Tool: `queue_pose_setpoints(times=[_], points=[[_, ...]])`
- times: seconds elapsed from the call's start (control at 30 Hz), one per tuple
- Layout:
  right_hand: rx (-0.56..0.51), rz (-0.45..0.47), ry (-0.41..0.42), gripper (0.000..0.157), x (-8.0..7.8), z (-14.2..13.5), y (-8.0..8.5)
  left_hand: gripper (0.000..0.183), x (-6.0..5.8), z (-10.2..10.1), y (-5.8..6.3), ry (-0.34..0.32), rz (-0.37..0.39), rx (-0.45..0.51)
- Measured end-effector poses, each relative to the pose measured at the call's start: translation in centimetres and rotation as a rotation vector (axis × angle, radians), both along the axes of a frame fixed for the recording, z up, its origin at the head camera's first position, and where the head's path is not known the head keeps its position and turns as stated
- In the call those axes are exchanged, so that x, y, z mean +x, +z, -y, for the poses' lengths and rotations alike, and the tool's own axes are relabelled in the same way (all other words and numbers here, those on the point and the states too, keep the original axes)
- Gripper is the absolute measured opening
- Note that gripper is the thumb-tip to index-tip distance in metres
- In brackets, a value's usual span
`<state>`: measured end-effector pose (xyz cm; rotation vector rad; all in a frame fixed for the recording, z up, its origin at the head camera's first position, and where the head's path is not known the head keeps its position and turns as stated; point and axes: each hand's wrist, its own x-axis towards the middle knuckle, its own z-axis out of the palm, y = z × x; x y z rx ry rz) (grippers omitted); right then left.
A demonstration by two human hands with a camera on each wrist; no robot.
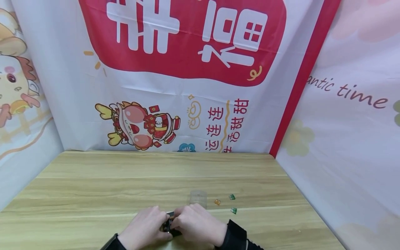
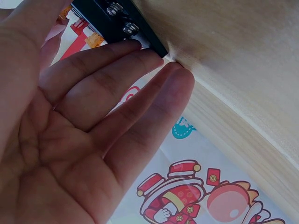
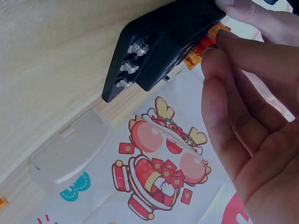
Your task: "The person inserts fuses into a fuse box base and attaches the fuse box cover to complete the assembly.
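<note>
A black fuse box (image 3: 163, 44) with metal screw terminals along its side stands on the table between both hands. My left hand (image 1: 147, 225) holds its left end, with the thumb on the near side; in the left wrist view several fingers extend along its edge. At the row of slots, my right hand (image 1: 200, 224) pinches a red blade fuse (image 3: 204, 45) between thumb and index finger. Orange blade fuses (image 3: 192, 59) sit in the box on either side of the red one. From the head view, the hands cover most of the box.
Just beyond the right hand lies a clear plastic cover (image 1: 198, 197) on the wooden table (image 1: 125, 187). To its right are a loose orange fuse (image 1: 217, 201) and two green fuses, one farther back (image 1: 232, 197). Printed cloth (image 1: 187, 86) hangs behind the table and along both sides.
</note>
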<state>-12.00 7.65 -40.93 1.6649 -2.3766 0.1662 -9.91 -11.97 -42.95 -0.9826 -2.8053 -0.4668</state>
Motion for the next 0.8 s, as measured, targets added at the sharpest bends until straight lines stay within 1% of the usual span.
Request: queue_pose_setpoints(times=[0.27, 0.5, 0.8], points=[[-0.010, 0.001, 0.005, 0.011, 0.11, 0.01, -0.07, 0.027, -0.02, -0.03, 0.06, 0.001, 0.031, -0.012], [0.011, 0.025, -0.011, 0.012, 0.10, 0.12, -0.09, 0.026, 0.07, 0.02, 0.11, 0.000, 0.017, -0.005], [-0.012, -0.002, -0.001, 0.016, 0.27, 0.18, -0.25, 0.025, 0.17, -0.03, 0.18, 0.000, 0.012, 0.016]])
